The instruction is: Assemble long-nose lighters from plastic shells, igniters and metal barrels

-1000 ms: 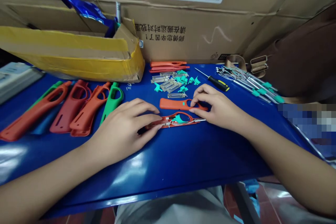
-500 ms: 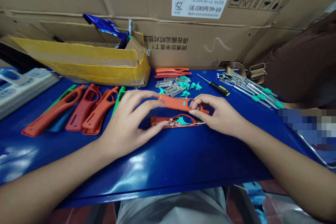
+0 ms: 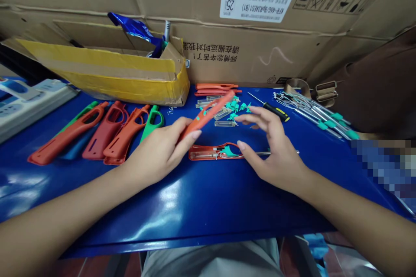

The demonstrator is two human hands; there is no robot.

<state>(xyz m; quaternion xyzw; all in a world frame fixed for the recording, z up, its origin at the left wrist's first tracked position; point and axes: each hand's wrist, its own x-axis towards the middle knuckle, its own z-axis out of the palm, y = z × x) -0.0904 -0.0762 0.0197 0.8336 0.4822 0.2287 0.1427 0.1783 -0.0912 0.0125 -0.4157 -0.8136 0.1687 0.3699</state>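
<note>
Left hand point(image 3: 165, 149), left of centre, pinching tilted orange plastic handle shell point(image 3: 204, 117); right hand point(image 3: 276, 151), right of centre, holding fingers apart beside open red-orange plastic half-shell point(image 3: 208, 159)

smooth orange plastic shell point(image 3: 208, 114) in your grasp, clear glossy plastic pieces point(image 3: 224, 124), shiny metal rods point(image 3: 316, 111), your glossy blue tabletop point(image 3: 195, 207), matt cardboard carton point(image 3: 214, 32), shiny yellow tape point(image 3: 130, 73)
</note>
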